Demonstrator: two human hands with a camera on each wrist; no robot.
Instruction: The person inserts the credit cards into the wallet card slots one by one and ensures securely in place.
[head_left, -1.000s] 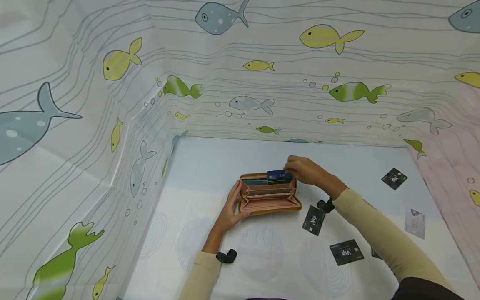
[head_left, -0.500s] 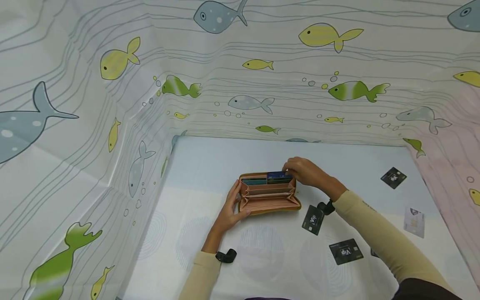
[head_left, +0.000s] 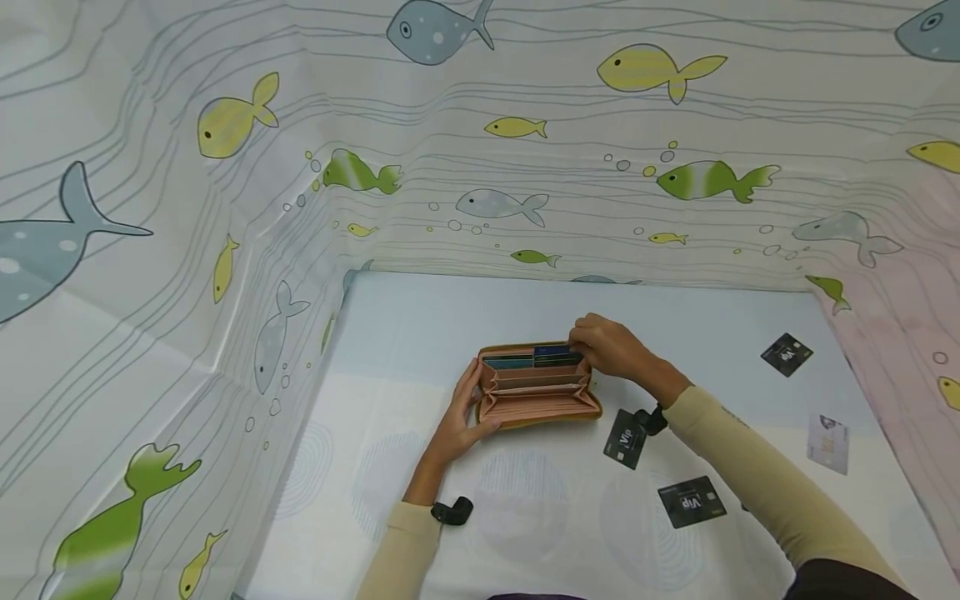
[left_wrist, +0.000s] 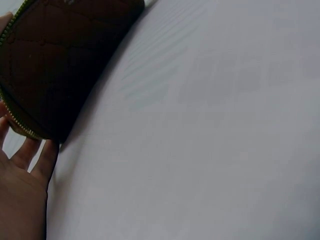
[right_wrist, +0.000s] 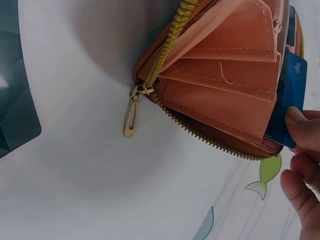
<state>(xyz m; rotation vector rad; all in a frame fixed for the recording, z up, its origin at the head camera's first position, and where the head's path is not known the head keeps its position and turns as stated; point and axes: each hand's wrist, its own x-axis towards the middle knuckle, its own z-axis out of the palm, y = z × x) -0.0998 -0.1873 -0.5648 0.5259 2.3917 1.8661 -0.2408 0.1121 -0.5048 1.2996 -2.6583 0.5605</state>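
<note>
A tan zip-around wallet [head_left: 540, 412] lies open on the table, its pink lining and compartments facing up. My left hand [head_left: 456, 427] holds its left end, fingers along the side and thumb at the front edge. In the left wrist view, the wallet's quilted outer side [left_wrist: 55, 60] looks dark above that hand's fingers [left_wrist: 46, 159]. At the far right corner of the wallet, my right hand [head_left: 613, 348] pinches a blue card [right_wrist: 296, 80] that sits partly in a card slot. Other cards [head_left: 508, 363] fill the slots to its left. A metal zip pull [right_wrist: 131, 117] hangs from the wallet's end.
Near my right wrist lies a black VIP card [head_left: 626, 439], with another black card [head_left: 692, 502] closer to me. Farther right are a third black card [head_left: 787, 355] and a silver card [head_left: 828, 444]. A fish-print sheet [head_left: 450, 242] rises behind the table.
The blue card has slid down deeper into its slot, so less of it shows above the wallet. My right hand has moved slightly with it; the left keeps its hold.
</note>
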